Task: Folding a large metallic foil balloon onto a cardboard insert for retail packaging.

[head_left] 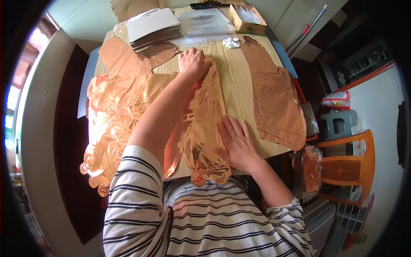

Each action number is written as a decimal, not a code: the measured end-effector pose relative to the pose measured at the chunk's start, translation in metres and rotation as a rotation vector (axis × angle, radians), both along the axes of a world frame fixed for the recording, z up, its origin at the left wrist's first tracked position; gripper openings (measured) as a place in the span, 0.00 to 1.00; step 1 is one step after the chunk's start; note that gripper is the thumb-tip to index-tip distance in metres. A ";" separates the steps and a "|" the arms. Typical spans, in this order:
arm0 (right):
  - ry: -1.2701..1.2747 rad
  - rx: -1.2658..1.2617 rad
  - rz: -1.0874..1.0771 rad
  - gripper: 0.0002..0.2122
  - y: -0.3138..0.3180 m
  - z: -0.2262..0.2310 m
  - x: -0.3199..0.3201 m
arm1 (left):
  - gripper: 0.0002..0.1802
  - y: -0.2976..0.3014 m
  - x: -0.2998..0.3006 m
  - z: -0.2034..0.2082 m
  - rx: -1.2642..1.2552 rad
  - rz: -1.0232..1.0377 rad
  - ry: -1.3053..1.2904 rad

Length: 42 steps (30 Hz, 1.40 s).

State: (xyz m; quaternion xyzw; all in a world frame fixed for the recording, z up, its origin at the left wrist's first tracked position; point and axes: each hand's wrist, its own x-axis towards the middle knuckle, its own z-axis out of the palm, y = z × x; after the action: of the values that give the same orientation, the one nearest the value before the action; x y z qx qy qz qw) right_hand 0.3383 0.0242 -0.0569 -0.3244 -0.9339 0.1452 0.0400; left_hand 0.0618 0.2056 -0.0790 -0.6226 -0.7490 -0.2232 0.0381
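A flat, uninflated copper-coloured foil balloon lies lengthwise in front of me, its rounded lower end hanging over the near table edge. My left hand is closed with curled fingers at the balloon's far end, the thumb towards its right side; part of the grip is hidden. Stretched flat, my right hand rests on the table with its fingers and thumb along the balloon's right edge. Left of it lies a pile of crinkled copper foil balloons, partly behind my left forearm. Another flat foil balloon lies to the right.
At the table's back are a stack of white-topped cards, clear plastic bags, an open cardboard box and small white pieces. A wooden chair and a grey-green stool stand at the right.
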 end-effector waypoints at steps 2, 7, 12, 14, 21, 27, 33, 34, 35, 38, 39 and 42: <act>-0.020 0.013 0.008 0.39 0.002 -0.002 -0.001 | 0.21 -0.019 -0.010 0.002 0.122 -0.058 -0.039; 0.041 0.017 -0.010 0.39 -0.003 -0.009 0.005 | 0.17 -0.183 -0.017 0.063 0.011 -0.141 -0.444; -0.008 0.054 0.016 0.40 -0.004 -0.009 0.008 | 0.14 -0.390 0.002 0.051 -0.099 0.183 -1.069; -0.007 0.049 0.047 0.39 -0.002 -0.004 0.012 | 0.23 -0.432 0.008 0.044 -0.349 0.253 -1.110; -0.002 0.074 0.103 0.39 0.003 -0.002 0.020 | 0.30 -0.424 0.019 0.035 -0.463 0.547 -1.929; -0.003 0.102 0.092 0.40 0.003 -0.007 0.020 | 0.07 -0.390 0.023 0.077 -0.090 -0.201 -0.818; 0.010 0.031 0.063 0.41 0.000 0.006 0.013 | 0.09 -0.308 0.060 0.058 0.103 -0.819 -0.285; 0.019 0.044 0.070 0.41 0.002 0.004 0.013 | 0.10 -0.300 0.066 0.051 0.019 -0.872 -0.296; 0.028 0.051 0.073 0.41 0.002 0.002 0.015 | 0.10 -0.292 0.069 0.044 -0.087 -0.897 -0.287; 0.023 0.042 0.066 0.42 0.003 0.001 0.018 | 0.11 -0.281 0.060 0.046 -0.162 -0.965 -0.343; 0.026 0.053 0.080 0.43 0.002 -0.002 0.020 | 0.12 -0.280 0.053 0.053 -0.150 -0.982 -0.375; -0.011 0.053 0.092 0.41 0.003 -0.005 0.022 | 0.17 -0.271 0.021 0.056 -0.042 -0.866 -0.495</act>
State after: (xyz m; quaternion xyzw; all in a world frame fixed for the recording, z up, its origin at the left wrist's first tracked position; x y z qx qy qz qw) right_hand 0.3604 0.0271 -0.0623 -0.2806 -0.9515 0.1204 0.0368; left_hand 0.0832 -0.0658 -0.0229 -0.8054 -0.4126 -0.3445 -0.2498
